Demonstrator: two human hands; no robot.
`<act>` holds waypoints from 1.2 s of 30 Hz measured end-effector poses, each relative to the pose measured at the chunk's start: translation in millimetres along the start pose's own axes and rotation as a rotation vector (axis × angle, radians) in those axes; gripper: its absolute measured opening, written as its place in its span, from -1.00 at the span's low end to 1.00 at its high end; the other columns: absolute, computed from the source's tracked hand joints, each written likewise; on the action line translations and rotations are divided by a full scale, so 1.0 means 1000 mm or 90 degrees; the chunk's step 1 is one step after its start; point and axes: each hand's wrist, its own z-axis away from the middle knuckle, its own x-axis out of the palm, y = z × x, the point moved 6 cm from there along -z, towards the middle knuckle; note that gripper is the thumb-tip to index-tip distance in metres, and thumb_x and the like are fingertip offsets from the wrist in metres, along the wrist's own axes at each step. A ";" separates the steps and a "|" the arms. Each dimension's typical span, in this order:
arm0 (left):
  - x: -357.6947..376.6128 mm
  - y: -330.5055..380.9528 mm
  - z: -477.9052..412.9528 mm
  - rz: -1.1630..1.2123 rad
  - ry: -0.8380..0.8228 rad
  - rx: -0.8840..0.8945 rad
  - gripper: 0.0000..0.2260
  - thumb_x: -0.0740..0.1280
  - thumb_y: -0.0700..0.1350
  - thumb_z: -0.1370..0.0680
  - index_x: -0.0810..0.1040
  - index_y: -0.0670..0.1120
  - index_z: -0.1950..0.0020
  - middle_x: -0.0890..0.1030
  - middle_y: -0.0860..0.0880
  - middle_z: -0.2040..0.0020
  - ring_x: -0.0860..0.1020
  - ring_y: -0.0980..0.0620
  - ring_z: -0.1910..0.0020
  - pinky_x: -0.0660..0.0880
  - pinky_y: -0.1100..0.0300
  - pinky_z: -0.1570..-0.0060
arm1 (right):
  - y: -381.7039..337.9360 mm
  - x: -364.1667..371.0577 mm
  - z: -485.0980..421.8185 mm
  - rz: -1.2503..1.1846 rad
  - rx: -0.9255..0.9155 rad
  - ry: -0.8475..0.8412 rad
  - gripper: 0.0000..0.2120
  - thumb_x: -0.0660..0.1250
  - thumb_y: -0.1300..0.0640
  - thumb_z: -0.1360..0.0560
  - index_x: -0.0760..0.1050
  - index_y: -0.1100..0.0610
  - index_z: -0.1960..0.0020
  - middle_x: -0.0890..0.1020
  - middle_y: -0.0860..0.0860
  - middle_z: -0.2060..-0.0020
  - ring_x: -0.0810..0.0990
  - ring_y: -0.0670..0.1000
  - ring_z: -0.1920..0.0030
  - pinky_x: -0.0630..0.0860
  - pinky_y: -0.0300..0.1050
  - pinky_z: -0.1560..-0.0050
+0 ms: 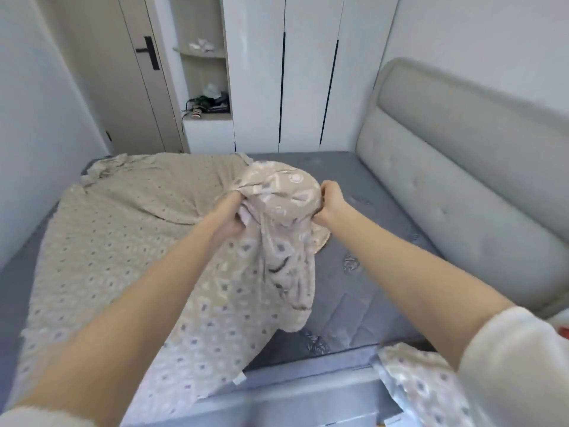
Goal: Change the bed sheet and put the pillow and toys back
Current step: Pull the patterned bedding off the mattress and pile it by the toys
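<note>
Broadly, the grey mattress (pixel 354 272) was left bare along its right half, bounded by a padded headboard (pixel 462 180) on the right and white wardrobe doors (pixel 308 72) behind. Its left half was covered by the beige patterned bed sheet (pixel 107 241), loosely spread, with one end gathered into a raised bundle. A second patterned cloth (pixel 412 374) was draped at the near right edge. The bundle was gripped by the left hand (pixel 229 217) and right hand (pixel 331 200), fingers curled into fabric. Small clutter (pixel 209 103) was seen on a shelf.
</note>
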 end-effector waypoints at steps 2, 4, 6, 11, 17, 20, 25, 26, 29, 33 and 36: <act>0.026 0.017 0.017 0.011 -0.045 0.033 -0.91 0.30 -0.21 -0.53 0.60 -0.13 0.12 0.64 -0.03 0.28 0.59 0.06 0.34 0.55 0.21 0.29 | -0.005 -0.008 0.003 0.063 0.041 -0.062 -0.81 0.10 0.15 -0.46 0.43 0.11 0.27 0.58 0.05 0.15 0.55 0.10 0.11 0.47 -0.10 -0.04; 0.048 0.034 0.031 0.036 -0.051 0.059 -0.78 0.26 -0.22 -0.55 0.62 -0.12 0.25 0.61 0.01 0.43 0.58 0.13 0.47 0.54 0.32 0.43 | -0.006 -0.015 0.016 0.166 0.091 -0.160 -0.83 0.27 0.00 -0.35 0.50 0.01 0.09 0.52 -0.10 -0.14 0.50 0.09 -0.19 0.35 0.01 -0.26; 0.072 0.050 0.042 0.085 -0.073 0.063 -0.74 0.25 -0.18 -0.57 0.63 -0.11 0.27 0.61 0.04 0.32 0.56 0.15 0.40 0.53 0.38 0.34 | -0.001 -0.019 0.030 0.228 0.144 -0.299 -0.60 0.36 -0.16 -0.31 0.62 0.01 -0.07 0.50 -0.08 -0.29 0.46 0.16 -0.34 0.36 0.29 -0.25; 0.127 0.062 0.078 0.119 -0.192 0.036 -0.59 0.17 -0.12 -0.62 0.62 -0.18 0.36 0.61 -0.05 0.40 0.57 0.10 0.49 0.61 0.26 0.34 | -0.018 -0.004 0.048 0.047 0.101 -0.512 -0.37 0.34 -0.24 -0.42 0.46 0.08 -0.37 0.45 0.16 -0.37 0.41 0.29 -0.36 0.33 0.41 -0.26; 0.145 0.081 0.087 0.186 -0.206 -0.015 -0.76 0.14 -0.26 -0.62 0.42 -0.14 0.24 0.34 0.04 0.44 0.32 0.22 0.63 0.20 0.47 0.67 | -0.058 0.009 0.054 -0.038 -0.073 -0.362 -0.52 0.09 -0.14 -0.60 0.67 0.14 -0.07 0.66 0.13 -0.11 0.64 0.15 -0.11 0.58 0.13 -0.09; 0.125 0.106 0.096 -0.112 -0.140 0.195 -0.93 0.20 -0.21 -0.62 0.47 -0.14 -0.01 0.51 -0.04 0.16 0.54 0.16 0.31 0.48 0.43 0.35 | -0.079 0.022 0.066 -0.081 -0.095 -0.336 -0.51 0.09 -0.09 -0.62 0.70 0.18 0.05 0.70 0.15 0.03 0.68 0.15 0.03 0.62 0.07 0.03; 0.070 0.097 0.079 -0.563 -0.196 0.264 -0.06 0.50 0.12 -0.36 -0.08 0.23 -0.54 0.04 0.07 -0.55 0.14 0.04 -0.50 0.22 -0.07 -0.44 | -0.116 0.041 0.077 -0.113 -0.176 -0.224 -0.60 -0.08 0.26 -0.69 0.35 0.26 0.26 0.55 0.10 0.56 0.56 -0.10 0.53 0.47 -0.34 0.37; 0.062 0.085 0.071 -0.636 -0.217 0.238 0.11 0.57 0.14 -0.27 -0.21 0.27 -0.52 -0.07 0.14 -0.56 0.06 0.06 -0.52 0.15 -0.08 -0.47 | -0.125 0.048 0.084 -0.092 -0.195 -0.231 -0.61 -0.10 0.30 -0.68 0.33 0.20 0.26 0.55 0.03 0.56 0.53 -0.14 0.55 0.48 -0.32 0.33; 0.047 0.064 0.047 -0.753 -0.124 0.295 0.37 0.67 0.09 -0.08 -0.33 0.16 -0.52 -0.14 0.20 -0.54 -0.05 0.08 -0.53 0.04 -0.06 -0.50 | -0.141 0.065 0.103 -0.074 -0.224 -0.250 -0.45 -0.07 0.14 -0.69 0.54 0.16 0.33 0.58 0.00 0.59 0.58 -0.06 0.57 0.53 -0.09 0.19; 0.052 0.046 0.020 -0.580 -0.034 0.307 0.34 0.67 -0.16 -0.14 -0.33 0.00 -0.54 -0.03 0.12 -0.53 0.08 0.09 -0.49 0.11 0.01 -0.47 | -0.152 0.071 0.109 -0.072 -0.199 -0.248 -0.44 -0.07 0.02 -0.69 0.52 0.16 0.30 0.59 0.11 0.53 0.56 0.09 0.37 0.48 0.00 0.23; 0.058 0.035 0.005 -0.525 0.000 0.253 -0.41 0.47 -0.27 -0.43 0.34 -0.17 -0.42 0.49 -0.10 -0.29 0.47 -0.06 -0.28 0.41 0.00 -0.29 | -0.156 0.054 0.107 -0.053 -0.213 -0.163 -0.67 -0.05 0.18 -0.68 0.38 0.12 0.17 0.48 0.05 0.25 0.45 -0.07 0.23 0.39 0.01 -0.24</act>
